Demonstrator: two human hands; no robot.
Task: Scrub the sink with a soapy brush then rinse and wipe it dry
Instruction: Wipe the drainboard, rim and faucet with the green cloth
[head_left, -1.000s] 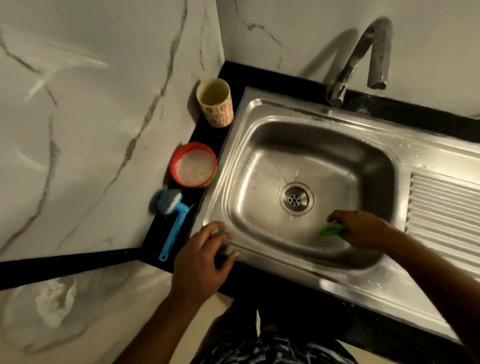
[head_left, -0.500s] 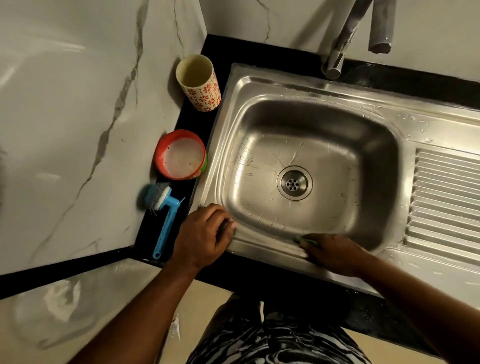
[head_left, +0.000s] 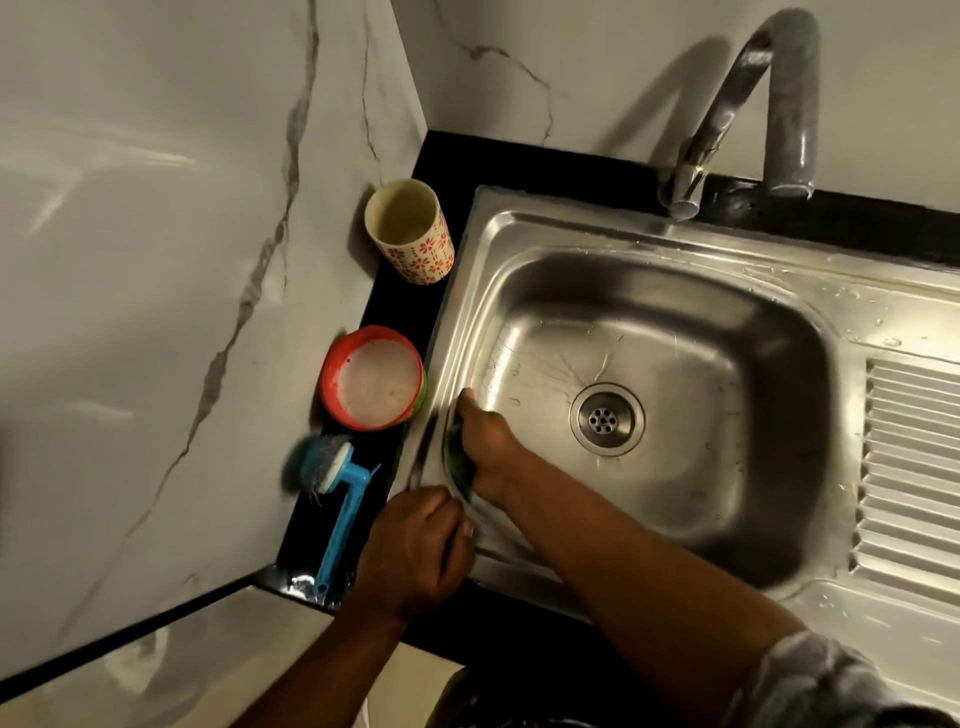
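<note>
The steel sink (head_left: 691, 291) fills the right half of the view, with its drain (head_left: 606, 419) in the middle of the basin. My right hand (head_left: 488, 447) presses a green scrub pad (head_left: 457, 462) against the basin's left inner wall, fingers pointing away from me. My left hand (head_left: 415, 551) rests on the sink's front left rim with its fingers curled over the edge. A blue-handled brush (head_left: 337, 499) lies on the black counter left of the sink, untouched.
A red bowl (head_left: 371, 376) of pale soapy liquid and a floral cup (head_left: 410, 231) stand on the black counter strip (head_left: 447, 156) beside the marble wall. The tap (head_left: 748, 104) arches over the back rim. A ribbed drainboard (head_left: 914, 467) lies to the right.
My right hand has swept the green pad from the basin's front right along the front wall to the left wall. My left hand stayed on the front left rim.
</note>
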